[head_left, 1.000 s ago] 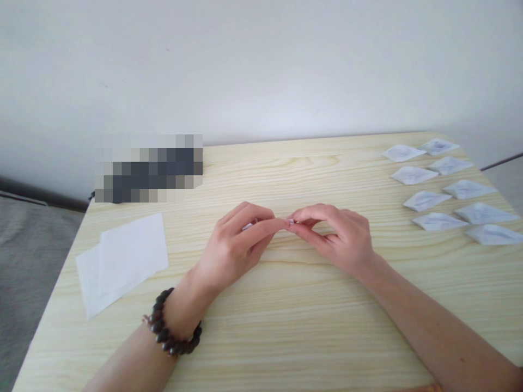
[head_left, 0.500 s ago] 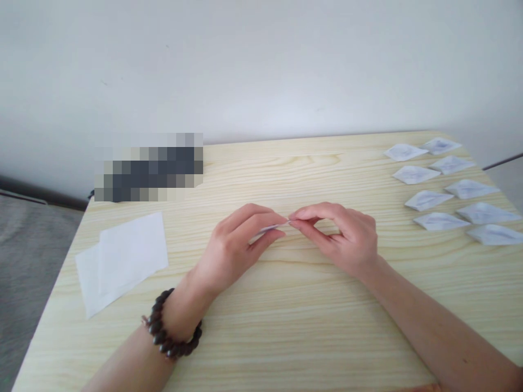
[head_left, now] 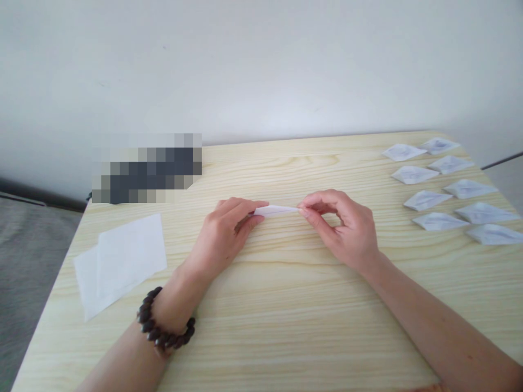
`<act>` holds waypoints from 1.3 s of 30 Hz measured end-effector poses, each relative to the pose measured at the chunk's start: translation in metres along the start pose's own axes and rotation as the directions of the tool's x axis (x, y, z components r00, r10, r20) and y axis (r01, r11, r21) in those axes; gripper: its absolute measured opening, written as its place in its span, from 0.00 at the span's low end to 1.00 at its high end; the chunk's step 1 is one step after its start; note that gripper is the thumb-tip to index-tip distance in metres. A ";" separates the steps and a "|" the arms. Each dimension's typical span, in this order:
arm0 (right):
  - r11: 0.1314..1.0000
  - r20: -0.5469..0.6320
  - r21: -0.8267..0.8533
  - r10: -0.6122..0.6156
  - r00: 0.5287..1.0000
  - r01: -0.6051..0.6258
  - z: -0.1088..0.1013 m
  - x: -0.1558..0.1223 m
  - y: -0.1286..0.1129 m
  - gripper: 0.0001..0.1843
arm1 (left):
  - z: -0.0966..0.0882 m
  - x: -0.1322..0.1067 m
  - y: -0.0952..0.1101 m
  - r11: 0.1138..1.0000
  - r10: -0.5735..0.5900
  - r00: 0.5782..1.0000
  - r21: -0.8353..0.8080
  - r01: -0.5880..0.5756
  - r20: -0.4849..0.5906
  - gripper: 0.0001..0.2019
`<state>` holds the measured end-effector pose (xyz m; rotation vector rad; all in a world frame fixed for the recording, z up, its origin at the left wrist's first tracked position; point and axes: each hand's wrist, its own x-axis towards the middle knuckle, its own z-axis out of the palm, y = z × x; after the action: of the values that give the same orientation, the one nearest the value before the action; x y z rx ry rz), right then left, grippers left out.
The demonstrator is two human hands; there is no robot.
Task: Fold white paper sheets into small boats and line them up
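A folded white paper [head_left: 280, 211] was pinched at its left end by the left hand [head_left: 218, 237] and at its right tip by the right hand [head_left: 349, 228], apparently to hold it straight and steady over the middle of the worktop [head_left: 286, 316]. Overlapping flat sheets [head_left: 131, 253] were laid left, seemingly for easy reach; folded pieces [head_left: 414, 175] were ranged in two columns right, presumably clear of the hands.

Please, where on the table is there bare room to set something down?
The table is bare between the forearms, and beyond the left hand and right hand, from the blurred dark object to the folded papers. Those papers crowd the back right; white sheets occupy the left.
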<state>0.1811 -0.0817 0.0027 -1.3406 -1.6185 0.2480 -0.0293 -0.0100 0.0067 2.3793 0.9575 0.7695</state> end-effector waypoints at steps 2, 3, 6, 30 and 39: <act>0.997 -0.043 0.051 0.053 0.998 -0.051 0.001 0.000 0.001 0.08 | 0.000 -0.001 0.001 0.995 -0.072 0.997 -0.075 0.073 0.010 0.10; 0.992 -0.066 0.094 0.089 0.994 -0.083 0.002 0.000 0.002 0.08 | 0.000 -0.001 0.002 0.986 -0.105 0.994 -0.126 0.106 0.017 0.10; 0.958 -0.093 0.236 0.190 0.977 -0.163 0.002 0.000 0.005 0.10 | -0.002 0.000 0.003 0.954 -0.105 0.992 -0.273 0.121 0.075 0.11; 0.953 0.175 0.259 0.115 0.978 -0.158 0.005 -0.002 -0.008 0.06 | -0.004 0.001 0.025 0.893 -0.081 0.969 -0.416 0.175 0.233 0.10; 0.972 0.172 0.223 -0.118 0.978 0.079 0.004 0.000 -0.009 0.01 | -0.007 0.001 0.027 0.828 -0.131 0.954 -0.498 0.256 0.271 0.08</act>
<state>0.1723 -0.0835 0.0062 -1.0939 -1.7517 0.4853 -0.0203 -0.0254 0.0281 1.8052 0.7557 0.5741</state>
